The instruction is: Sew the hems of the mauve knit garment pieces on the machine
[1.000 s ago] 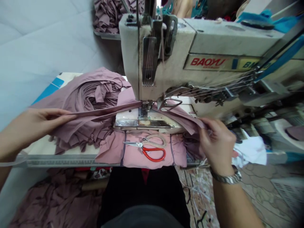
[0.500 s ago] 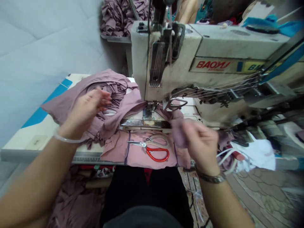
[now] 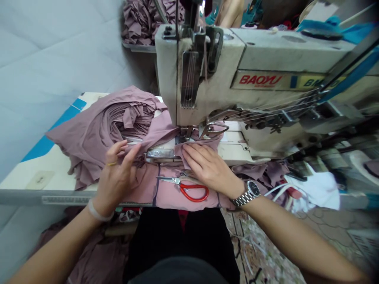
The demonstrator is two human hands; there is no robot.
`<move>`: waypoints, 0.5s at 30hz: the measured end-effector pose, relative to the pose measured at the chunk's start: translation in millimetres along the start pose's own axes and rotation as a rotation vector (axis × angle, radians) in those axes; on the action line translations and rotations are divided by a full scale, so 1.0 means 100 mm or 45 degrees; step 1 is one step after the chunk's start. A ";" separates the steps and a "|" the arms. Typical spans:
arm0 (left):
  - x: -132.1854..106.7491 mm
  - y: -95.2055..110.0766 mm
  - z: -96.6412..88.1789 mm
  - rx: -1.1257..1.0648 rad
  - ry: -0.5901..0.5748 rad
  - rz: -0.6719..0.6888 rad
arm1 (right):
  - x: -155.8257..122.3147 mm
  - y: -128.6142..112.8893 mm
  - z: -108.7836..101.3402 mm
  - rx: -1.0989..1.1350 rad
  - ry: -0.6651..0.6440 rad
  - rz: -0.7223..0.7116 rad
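My right hand (image 3: 209, 167) lies with its fingers stretched flat on a mauve fabric piece (image 3: 181, 150), just in front of the presser foot (image 3: 187, 133) of the sewing machine (image 3: 207, 98). To the left, my left hand (image 3: 117, 175) has thumb and fingers apart, in front of a gathered heap of mauve fabric (image 3: 89, 130); nothing shows between its fingers. A mauve strip runs from the heap towards the presser foot. Scissors with red handles (image 3: 194, 192) rest on a pink cloth (image 3: 170, 199) at the table's front edge, partly under my right hand.
Thread lines cross the machine's front. Behind it stands a tray (image 3: 139, 48) piled with mauve pieces. White cloth (image 3: 322, 191) and dark mauve scraps lie at the right. A pale wall (image 3: 59, 47) borders the left. More fabric (image 3: 97, 256) hangs below the table.
My right hand has moved left and laid the mauve piece before the presser foot, its fingers flattening. My left hand has come down and towards me from above the heap.
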State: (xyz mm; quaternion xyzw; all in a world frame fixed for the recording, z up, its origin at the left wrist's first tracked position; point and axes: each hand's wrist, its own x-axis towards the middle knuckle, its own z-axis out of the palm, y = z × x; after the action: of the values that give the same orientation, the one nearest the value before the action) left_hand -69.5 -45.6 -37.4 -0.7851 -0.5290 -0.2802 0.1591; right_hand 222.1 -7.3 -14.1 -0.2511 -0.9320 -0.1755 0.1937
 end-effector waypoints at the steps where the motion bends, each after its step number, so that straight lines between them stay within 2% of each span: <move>1: -0.02 -0.03 0.00 -0.033 0.014 -0.013 | 0.01 -0.01 0.01 0.019 0.027 -0.018; 3: -0.03 -0.08 -0.04 -0.100 -0.012 -0.066 | 0.03 -0.04 0.01 0.047 0.047 -0.043; 5: -0.02 -0.12 -0.12 -0.179 -0.059 -0.219 | 0.04 -0.07 -0.02 0.050 0.032 -0.043; 9: 0.09 -0.22 -0.42 -0.455 -0.306 -0.881 | 0.04 -0.08 -0.10 0.003 -0.075 0.078; 10: 0.14 -0.25 -0.50 -0.555 -0.306 -1.050 | 0.03 -0.09 -0.10 -0.021 -0.087 0.130; 11: 0.20 -0.28 -0.57 -0.655 -0.242 -1.180 | 0.03 -0.09 -0.10 -0.044 -0.084 0.177; 12: 0.27 -0.29 -0.62 -0.739 -0.118 -1.249 | 0.03 -0.11 -0.10 -0.057 -0.068 0.211; 13: 0.35 -0.29 -0.66 -0.792 -0.005 -1.246 | 0.03 -0.13 -0.08 -0.055 -0.049 0.226; 14: 0.43 -0.25 -0.66 -0.793 0.041 -1.154 | 0.04 -0.16 -0.06 -0.039 -0.033 0.220; 15: 0.51 -0.19 -0.63 -0.771 -0.002 -0.985 | 0.06 -0.19 -0.04 -0.017 -0.020 0.201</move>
State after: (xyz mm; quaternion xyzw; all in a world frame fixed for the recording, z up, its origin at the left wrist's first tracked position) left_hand -89.5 -34.9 42.8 -0.5423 -0.6768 -0.4592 -0.1924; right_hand 208.6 -22.1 -12.6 -0.3265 -0.9096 -0.1639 0.1979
